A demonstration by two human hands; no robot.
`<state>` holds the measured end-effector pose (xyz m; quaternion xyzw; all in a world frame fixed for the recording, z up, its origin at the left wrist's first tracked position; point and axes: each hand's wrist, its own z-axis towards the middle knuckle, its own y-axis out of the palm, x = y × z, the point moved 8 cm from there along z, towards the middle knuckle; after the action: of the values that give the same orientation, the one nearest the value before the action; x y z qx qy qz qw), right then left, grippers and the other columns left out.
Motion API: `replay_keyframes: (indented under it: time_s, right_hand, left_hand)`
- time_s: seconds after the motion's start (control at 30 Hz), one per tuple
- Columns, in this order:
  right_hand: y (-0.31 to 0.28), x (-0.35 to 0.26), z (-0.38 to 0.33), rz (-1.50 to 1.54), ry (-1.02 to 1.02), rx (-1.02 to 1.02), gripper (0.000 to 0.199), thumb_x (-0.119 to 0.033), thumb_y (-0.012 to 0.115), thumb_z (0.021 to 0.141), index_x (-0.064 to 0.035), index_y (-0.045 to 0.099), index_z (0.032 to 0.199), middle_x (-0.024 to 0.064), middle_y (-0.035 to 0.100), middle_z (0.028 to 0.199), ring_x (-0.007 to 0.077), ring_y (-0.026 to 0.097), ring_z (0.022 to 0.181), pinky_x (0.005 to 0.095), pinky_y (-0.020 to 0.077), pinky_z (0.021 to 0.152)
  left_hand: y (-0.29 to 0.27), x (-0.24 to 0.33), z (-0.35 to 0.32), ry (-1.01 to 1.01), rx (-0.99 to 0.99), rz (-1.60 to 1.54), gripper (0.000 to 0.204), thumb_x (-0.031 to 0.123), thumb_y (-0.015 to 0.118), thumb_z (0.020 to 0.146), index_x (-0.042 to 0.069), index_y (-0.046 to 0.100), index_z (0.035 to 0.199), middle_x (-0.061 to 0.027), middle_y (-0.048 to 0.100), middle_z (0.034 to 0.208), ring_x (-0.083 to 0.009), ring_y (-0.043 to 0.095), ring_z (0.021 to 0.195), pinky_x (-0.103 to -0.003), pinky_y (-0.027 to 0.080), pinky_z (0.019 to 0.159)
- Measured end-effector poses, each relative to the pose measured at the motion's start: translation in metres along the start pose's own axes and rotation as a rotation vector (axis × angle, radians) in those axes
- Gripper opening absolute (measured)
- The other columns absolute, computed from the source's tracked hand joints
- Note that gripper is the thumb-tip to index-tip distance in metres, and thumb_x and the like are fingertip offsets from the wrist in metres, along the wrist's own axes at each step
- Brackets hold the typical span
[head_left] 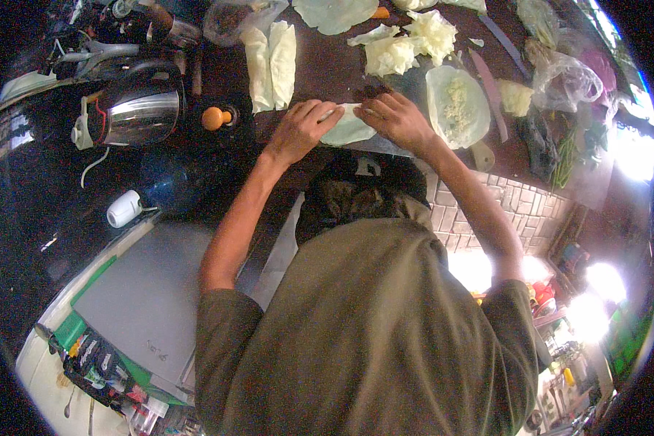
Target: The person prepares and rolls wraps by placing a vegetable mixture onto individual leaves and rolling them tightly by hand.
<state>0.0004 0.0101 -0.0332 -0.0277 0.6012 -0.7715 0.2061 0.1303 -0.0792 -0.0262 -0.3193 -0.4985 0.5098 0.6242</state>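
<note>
Both my hands are at a thin pale sheet (350,131), apparently flatbread, on the dark brown table; its far edge is folded or rolled. My left hand (302,132) grips its left end, fingers curled with the thumb against it. My right hand (400,123) holds the right end the same way. Two pale rolled wraps (282,67) lie side by side beyond my left hand. Right of my right hand is a pale green plate (476,109) with crumbly, grated-looking food (456,102). Crumpled pale yellow leaves (392,55), like cabbage, lie farther back.
A shiny kettle (144,107) and an orange round knob (214,118) stand at left. A reddish blade (490,94) and a bluish one (504,43) lie at right, near clear plastic bags (568,81) and green herbs (565,160). A white mug (125,209) is lower left.
</note>
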Motion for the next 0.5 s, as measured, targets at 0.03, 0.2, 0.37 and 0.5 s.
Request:
replay_keyframes:
  time_s: [0.03,0.2,0.37,0.5]
  right_hand:
    - [-0.001,0.000,0.000,0.005,0.006,0.002,0.045,-0.016,0.066,0.080,-0.0121,0.067,0.124,0.0040,0.065,0.113,0.0230,0.063,0.104,0.0393,0.0537,0.090]
    - [-0.006,0.002,0.007,0.048,0.052,0.020,0.037,-0.017,0.067,0.085,-0.0103,0.067,0.121,0.0057,0.065,0.111,0.0248,0.063,0.102,0.0398,0.0537,0.089]
    - [-0.016,0.002,0.031,0.182,0.161,-0.032,0.029,-0.025,0.069,0.092,-0.0072,0.066,0.114,0.0095,0.065,0.109,0.0306,0.063,0.101,0.0415,0.0535,0.089]
    - [-0.007,0.008,0.036,0.182,0.126,-0.022,0.030,-0.027,0.069,0.094,-0.0059,0.065,0.115,0.0122,0.065,0.109,0.0347,0.063,0.104,0.0438,0.0533,0.090]
  left_hand:
    - [-0.001,-0.002,-0.004,0.001,0.006,-0.015,0.035,0.006,0.065,0.084,0.005,0.067,0.119,-0.0094,0.065,0.114,-0.0275,0.065,0.105,-0.039,0.055,0.091]
    - [-0.004,-0.020,-0.019,-0.179,0.020,-0.131,0.037,0.005,0.069,0.084,0.005,0.065,0.121,-0.0101,0.064,0.114,-0.0292,0.064,0.106,-0.039,0.054,0.095]
    - [-0.017,-0.021,-0.010,-0.302,0.008,-0.237,0.034,0.015,0.070,0.090,0.004,0.065,0.122,-0.0113,0.065,0.114,-0.0325,0.063,0.106,-0.042,0.052,0.095]
    - [-0.015,-0.019,0.012,-0.301,-0.061,-0.209,0.033,0.019,0.069,0.092,0.005,0.066,0.121,-0.0122,0.066,0.118,-0.0333,0.062,0.109,-0.043,0.051,0.096]
